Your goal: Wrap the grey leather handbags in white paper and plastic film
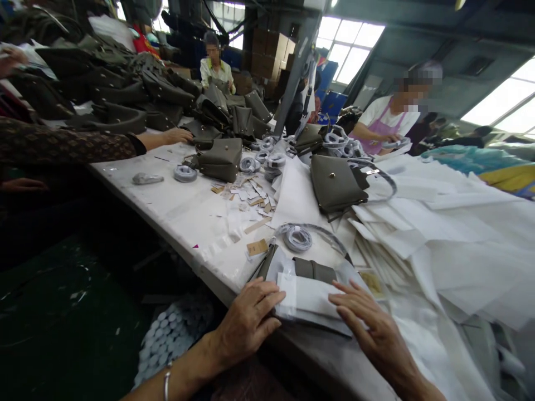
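Just in front of me a dark olive handbag [315, 269] lies at the table's near edge, partly covered by a white wrapping sheet [315, 293] and clear film. My left hand [253, 314] grips the bag's left side, fingers bent over the sheet and thumb below. On the right, my right hand [370, 317] is open, its stretched fingertips at the sheet's right end. A strap runs from the bag behind it, beside a wrapped strap coil [296, 238]. The undersides of both hands are hidden.
Another handbag [338, 184] stands beyond, beside stacked white sheets [418, 223]. Small tags [254, 195] and a brown card [257, 247] litter the white table [163, 197]. A co-worker's arm [163, 138] reaches in from the left towards a bag [221, 160]; two other people work farther back.
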`<control>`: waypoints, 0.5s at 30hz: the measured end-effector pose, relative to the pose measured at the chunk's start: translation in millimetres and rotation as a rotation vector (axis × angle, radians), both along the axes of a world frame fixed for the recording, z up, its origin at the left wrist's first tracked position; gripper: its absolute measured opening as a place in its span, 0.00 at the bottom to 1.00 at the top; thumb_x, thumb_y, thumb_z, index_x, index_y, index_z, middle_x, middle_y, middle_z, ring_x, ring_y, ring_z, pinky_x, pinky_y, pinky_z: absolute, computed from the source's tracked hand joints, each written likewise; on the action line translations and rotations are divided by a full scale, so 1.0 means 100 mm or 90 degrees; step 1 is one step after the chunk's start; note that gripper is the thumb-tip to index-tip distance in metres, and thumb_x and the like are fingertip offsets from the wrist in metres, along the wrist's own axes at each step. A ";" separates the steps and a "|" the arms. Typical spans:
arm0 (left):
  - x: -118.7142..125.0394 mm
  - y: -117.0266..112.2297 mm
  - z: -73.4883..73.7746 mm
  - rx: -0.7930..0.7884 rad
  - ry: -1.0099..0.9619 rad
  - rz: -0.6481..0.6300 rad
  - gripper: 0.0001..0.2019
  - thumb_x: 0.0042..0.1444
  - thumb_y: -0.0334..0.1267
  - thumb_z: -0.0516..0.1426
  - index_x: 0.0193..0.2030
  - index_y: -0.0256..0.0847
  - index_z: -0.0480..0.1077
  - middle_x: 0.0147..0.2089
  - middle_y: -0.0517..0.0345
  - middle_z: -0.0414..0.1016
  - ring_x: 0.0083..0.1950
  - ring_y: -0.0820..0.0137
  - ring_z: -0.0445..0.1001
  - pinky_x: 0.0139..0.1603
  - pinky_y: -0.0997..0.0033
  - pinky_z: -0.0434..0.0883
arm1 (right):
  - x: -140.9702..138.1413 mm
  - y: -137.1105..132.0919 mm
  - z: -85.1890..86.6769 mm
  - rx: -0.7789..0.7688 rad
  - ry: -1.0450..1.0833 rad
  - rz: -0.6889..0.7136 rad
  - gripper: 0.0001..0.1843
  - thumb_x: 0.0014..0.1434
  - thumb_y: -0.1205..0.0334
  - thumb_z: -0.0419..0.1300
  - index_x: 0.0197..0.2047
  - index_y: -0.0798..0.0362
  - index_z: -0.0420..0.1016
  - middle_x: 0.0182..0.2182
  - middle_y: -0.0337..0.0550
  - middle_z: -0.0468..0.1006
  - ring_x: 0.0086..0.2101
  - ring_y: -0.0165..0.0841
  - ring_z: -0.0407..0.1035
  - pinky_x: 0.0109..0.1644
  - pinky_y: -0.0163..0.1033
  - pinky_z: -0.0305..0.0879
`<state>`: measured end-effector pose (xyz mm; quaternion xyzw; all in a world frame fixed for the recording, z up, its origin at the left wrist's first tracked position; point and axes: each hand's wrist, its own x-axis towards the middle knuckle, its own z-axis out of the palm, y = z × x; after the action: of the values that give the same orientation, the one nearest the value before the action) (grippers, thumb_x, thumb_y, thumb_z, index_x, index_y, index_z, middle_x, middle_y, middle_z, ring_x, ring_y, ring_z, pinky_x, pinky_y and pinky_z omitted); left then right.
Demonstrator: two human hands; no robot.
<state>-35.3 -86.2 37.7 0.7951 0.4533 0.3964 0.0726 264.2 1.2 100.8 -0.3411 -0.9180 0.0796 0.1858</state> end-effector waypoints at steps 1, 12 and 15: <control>-0.04 0.01 -0.01 0.008 0.030 0.016 0.25 0.68 0.45 0.52 0.68 0.37 0.57 0.63 0.42 0.67 0.66 0.58 0.64 0.67 0.51 0.63 | 0.14 0.03 -0.07 0.029 0.011 -0.058 0.18 0.68 0.56 0.54 0.57 0.48 0.74 0.53 0.45 0.78 0.59 0.43 0.66 0.67 0.58 0.57; -0.28 0.27 -0.02 0.056 0.155 0.029 0.18 0.69 0.36 0.49 0.64 0.38 0.62 0.59 0.47 0.74 0.63 0.63 0.70 0.65 0.55 0.67 | 0.64 -0.12 -1.01 0.050 -0.086 -0.223 0.32 0.68 0.48 0.49 0.71 0.49 0.55 0.70 0.48 0.52 0.66 0.50 0.52 0.63 0.58 0.64; -0.31 0.23 -0.05 0.108 0.111 0.025 0.17 0.68 0.30 0.49 0.62 0.38 0.64 0.57 0.49 0.76 0.61 0.67 0.72 0.62 0.64 0.70 | 0.82 -0.10 -1.18 0.098 -0.090 -0.155 0.37 0.66 0.49 0.53 0.74 0.45 0.46 0.70 0.46 0.51 0.64 0.50 0.57 0.58 0.53 0.71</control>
<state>-66.0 -63.5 32.3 0.8206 0.4385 0.3639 -0.0425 345.9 -8.4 -17.3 -0.4395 -0.8840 -0.0387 0.1546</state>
